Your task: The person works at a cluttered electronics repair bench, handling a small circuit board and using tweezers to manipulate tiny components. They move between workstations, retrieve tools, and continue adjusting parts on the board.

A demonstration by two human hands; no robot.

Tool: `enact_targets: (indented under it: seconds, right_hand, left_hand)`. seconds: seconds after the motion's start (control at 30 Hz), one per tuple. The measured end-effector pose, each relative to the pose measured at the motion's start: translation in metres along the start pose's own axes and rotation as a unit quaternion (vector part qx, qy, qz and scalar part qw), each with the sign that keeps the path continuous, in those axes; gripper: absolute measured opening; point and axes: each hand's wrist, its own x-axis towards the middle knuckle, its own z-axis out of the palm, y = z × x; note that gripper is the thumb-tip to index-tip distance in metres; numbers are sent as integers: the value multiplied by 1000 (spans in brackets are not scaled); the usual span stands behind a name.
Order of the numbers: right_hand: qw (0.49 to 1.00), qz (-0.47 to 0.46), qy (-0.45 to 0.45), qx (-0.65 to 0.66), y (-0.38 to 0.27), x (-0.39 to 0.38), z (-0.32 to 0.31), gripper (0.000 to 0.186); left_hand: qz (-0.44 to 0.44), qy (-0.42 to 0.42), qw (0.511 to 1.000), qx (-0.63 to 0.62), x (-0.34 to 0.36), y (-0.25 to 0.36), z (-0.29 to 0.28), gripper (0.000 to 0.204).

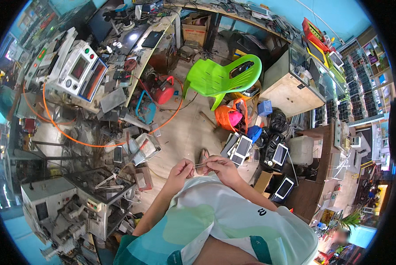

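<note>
At the lower middle, my left hand (180, 172) and my right hand (220, 170) are raised in front of my body, fingers pinched on a thin, pale, wire-like strand (199, 165) that spans the short gap between them. What exactly the strand is, I cannot make out. A sandalled foot (204, 155) shows on the floor below the hands, partly hidden by the right one.
A green plastic chair (224, 77) stands ahead, near an orange bag (224, 115). Cluttered benches with machines (76, 70) line the left, with an orange hose (96, 144) looping low. Old tablets (241, 150) lie at the right, beside a wooden counter (315, 176).
</note>
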Motion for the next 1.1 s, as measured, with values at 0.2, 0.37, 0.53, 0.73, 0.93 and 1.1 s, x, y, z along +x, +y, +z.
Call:
enact_targets:
  seconds: [0.2,0.37,0.53,0.73,0.93,1.1]
  right_hand:
    - [998,3,10,62,-40,91,-13,23]
    - [994,14,0,107,-94,176,-31,16]
    - [989,-83,2,125,-149,255,-59,17]
    - [987,-76,50,131,-178,346,-79,19]
    - [998,-4,39,46,-197,458,-58,23]
    - [999,30,18,-38,-224,528,-31,24]
  left_hand:
    - [42,79,994,67,86,36,-10,22]
    - [122,177,976,11,152,72,-31,23]
    - [60,264,958,-94,182,96,-89,23]
    - [37,253,967,1,252,110,-130,15]
    - [55,272,959,65,332,168,-188,14]
    - [50,286,955,59,376,204,-236,27]
